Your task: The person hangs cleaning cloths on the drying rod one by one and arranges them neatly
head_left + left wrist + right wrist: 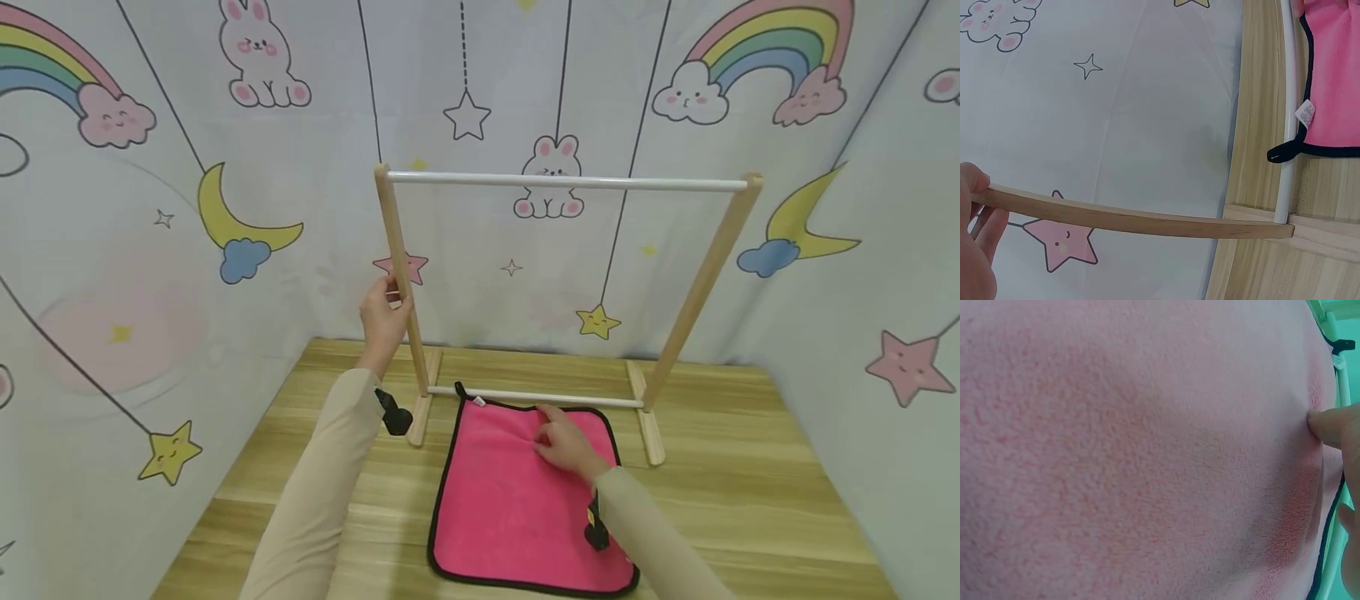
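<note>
A wooden rack with two white rods stands at the back of the table. My left hand (384,317) grips its left post (401,258) partway up, fingers and thumb around the wood in the left wrist view. In front of the lower rod (525,397) lies a pink towel (495,500) with black edging, a white tag (1305,113) and a black hanging loop (1284,152) at its far left corner. The loop overlaps the lower rod. My right hand (564,442) pinches the towel near its far edge, drawing the cloth into creases.
The upper rod (562,181) spans the posts at the top. The right post (701,292) rises from a wooden foot (647,417) on the wood-grain table (750,500). A patterned white curtain (487,233) hangs close behind and at both sides.
</note>
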A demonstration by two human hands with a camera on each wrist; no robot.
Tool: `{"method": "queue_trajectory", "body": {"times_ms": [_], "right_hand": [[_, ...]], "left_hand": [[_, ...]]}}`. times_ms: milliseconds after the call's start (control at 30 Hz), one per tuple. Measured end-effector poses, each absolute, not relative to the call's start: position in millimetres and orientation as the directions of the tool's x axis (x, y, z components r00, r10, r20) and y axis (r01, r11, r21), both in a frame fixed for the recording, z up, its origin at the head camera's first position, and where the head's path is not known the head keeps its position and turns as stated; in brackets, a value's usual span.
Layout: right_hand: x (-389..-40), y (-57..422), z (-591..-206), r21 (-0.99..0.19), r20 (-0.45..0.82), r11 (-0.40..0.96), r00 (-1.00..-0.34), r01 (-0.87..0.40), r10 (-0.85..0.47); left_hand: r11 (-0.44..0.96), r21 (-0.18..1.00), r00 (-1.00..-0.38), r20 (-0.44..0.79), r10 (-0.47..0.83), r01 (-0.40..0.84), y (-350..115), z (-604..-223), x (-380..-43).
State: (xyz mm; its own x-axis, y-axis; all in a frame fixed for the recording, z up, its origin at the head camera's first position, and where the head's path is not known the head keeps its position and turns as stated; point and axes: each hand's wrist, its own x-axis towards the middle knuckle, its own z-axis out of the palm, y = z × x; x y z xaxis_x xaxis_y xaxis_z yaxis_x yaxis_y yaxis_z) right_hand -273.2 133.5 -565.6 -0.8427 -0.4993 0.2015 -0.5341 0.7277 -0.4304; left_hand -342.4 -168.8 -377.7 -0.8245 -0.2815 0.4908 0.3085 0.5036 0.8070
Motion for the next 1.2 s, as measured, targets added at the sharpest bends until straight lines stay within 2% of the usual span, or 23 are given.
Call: {"method": "queue_trajectory", "body": {"times_ms": [167,300,533,600,800,1200], "right_hand": [[-278,133,-568,-0.471,0.142,0.718,-0.848,-0.512,-0.511],[-277,133,-569,-0.488,0.145,0.711,-0.850,-0.507,-0.506],[-270,132,-570,-0.553,0.104,0.738,-0.911,-0.386,-0.399],[-269,132,-571,-0.559,0.119,0.732,-0.912,-0.389,-0.393],[-268,132,-575,-0.479,0.234,0.726,-0.868,-0.495,-0.438],[-267,130,-578,-0.408,0.304,0.748,-0.850,-0.523,-0.429]], "left_hand": [[0.503,0.804,-0.822,0.497,-0.277,0.317,-171,-379,-343],[0.503,0.802,-0.819,0.503,-0.275,0.324,-170,-379,-343],[0.521,0.790,-0.813,0.514,-0.273,0.324,-169,-378,-342],[0.525,0.787,-0.812,0.517,-0.272,0.325,-170,-379,-342],[0.532,0.784,-0.810,0.518,-0.275,0.321,-170,-380,-343],[0.536,0.782,-0.810,0.518,-0.276,0.318,-168,-378,-340]]}}
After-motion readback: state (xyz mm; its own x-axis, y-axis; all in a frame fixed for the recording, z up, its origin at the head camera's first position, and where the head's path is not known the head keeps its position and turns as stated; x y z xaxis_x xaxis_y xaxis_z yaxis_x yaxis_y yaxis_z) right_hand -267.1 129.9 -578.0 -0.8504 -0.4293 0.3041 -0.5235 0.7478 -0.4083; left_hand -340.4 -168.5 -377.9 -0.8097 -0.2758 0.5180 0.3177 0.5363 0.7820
